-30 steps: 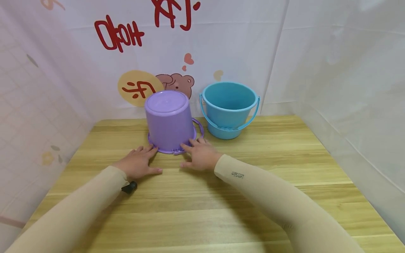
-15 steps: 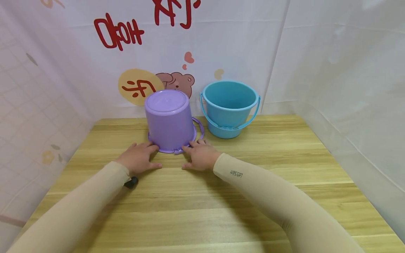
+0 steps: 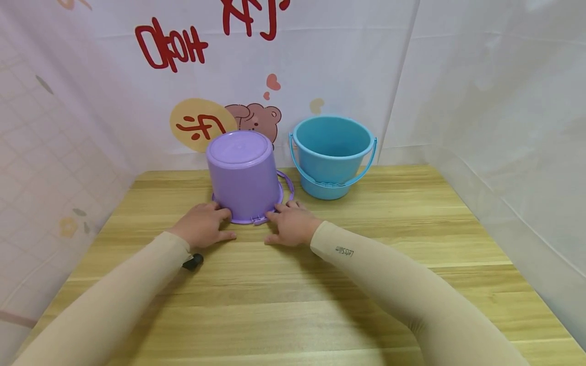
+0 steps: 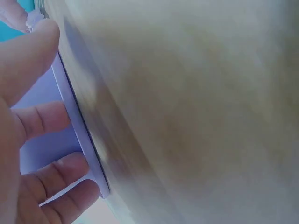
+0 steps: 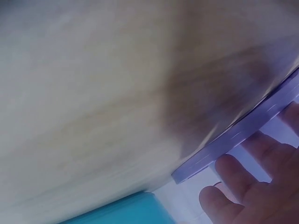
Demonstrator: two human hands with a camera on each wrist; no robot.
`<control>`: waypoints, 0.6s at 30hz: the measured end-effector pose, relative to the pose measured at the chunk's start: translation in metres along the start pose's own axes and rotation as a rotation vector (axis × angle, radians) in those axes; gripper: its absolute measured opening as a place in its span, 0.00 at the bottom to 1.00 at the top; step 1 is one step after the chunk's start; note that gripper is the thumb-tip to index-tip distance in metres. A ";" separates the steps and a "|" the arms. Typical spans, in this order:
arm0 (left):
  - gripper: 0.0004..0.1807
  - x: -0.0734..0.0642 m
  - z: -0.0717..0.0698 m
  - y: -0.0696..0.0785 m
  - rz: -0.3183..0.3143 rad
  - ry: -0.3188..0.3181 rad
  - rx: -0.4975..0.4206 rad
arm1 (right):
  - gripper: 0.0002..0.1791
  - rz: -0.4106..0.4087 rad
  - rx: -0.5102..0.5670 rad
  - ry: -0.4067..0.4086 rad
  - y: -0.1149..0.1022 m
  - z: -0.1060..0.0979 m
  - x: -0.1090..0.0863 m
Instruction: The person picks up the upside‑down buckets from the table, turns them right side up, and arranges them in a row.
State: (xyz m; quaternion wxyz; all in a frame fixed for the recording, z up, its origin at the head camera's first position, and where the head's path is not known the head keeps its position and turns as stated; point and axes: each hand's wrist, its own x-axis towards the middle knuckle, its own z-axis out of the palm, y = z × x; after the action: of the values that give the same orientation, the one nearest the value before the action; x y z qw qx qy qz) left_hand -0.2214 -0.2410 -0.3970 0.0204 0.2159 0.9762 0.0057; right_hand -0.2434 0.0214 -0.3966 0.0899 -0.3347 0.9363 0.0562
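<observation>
A purple bucket stands upside down on the wooden table, its handle lying out at the right. My left hand is at its lower left rim, thumb pointing right. In the left wrist view, fingertips rest on the bucket's wall just above the rim. On the front right side, my right hand touches the rim with its fingers spread. The right wrist view has these fingers laid against the purple rim. Neither hand curls around the bucket.
A light blue bucket stands upright to the right of the purple one, its handle hanging down in front. A white printed curtain hangs behind the table, and more pale cloth flanks both sides. A black object is by the left wrist.
The purple bucket has shifted slightly left and toward me. My left hand has moved a little forward and right, its fingers more bent against the bucket; the right hand has barely moved.
</observation>
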 end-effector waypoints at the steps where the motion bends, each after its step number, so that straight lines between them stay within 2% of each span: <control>1: 0.26 0.000 0.001 0.000 0.000 0.005 0.002 | 0.46 -0.001 0.004 0.000 0.000 0.000 0.000; 8: 0.23 0.002 0.000 -0.001 0.011 0.085 -0.009 | 0.45 -0.001 0.036 0.051 0.000 -0.003 -0.002; 16: 0.24 0.003 -0.006 0.001 -0.043 0.187 -0.058 | 0.41 0.014 0.081 0.112 0.000 -0.011 -0.003; 18: 0.23 0.005 -0.008 0.002 -0.044 0.233 -0.066 | 0.38 0.016 0.079 0.137 0.002 -0.011 -0.003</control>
State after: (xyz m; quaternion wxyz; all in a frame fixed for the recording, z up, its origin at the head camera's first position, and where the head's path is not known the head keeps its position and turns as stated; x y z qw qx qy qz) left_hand -0.2250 -0.2371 -0.3894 -0.0858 0.1914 0.9758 0.0624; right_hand -0.2438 0.0225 -0.3856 0.0383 -0.3266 0.9444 -0.0031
